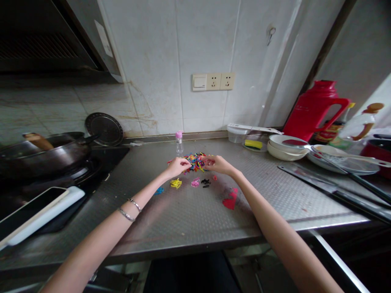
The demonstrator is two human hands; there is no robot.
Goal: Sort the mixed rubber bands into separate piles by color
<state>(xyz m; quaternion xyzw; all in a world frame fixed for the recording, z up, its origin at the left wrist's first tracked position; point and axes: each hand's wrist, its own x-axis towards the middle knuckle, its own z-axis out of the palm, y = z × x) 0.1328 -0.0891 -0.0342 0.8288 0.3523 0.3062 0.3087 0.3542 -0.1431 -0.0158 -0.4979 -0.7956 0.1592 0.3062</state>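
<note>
A heap of small, many-coloured rubber bands [197,159] lies on the steel countertop between my hands. My left hand [177,167] is at the heap's left edge, thumb and fingers pinched together; what they hold is too small to make out. On the right edge, my right hand [220,165] has its fingers curled inward to the thumb, their tips among the bands. Nearer me lie small sorted piles: blue bands [159,190], yellow bands [176,183], pink bands [195,182] and black bands [205,182]. One small red piece [215,178] sits beside the black ones.
A pink-capped clear bottle [179,143] stands behind the heap. A torn red scrap [230,199] lies near my right forearm. To the right are a knife [308,178], bowls [287,151] and a red thermos [317,108]. A phone [33,207] and a wok [45,152] are on the left.
</note>
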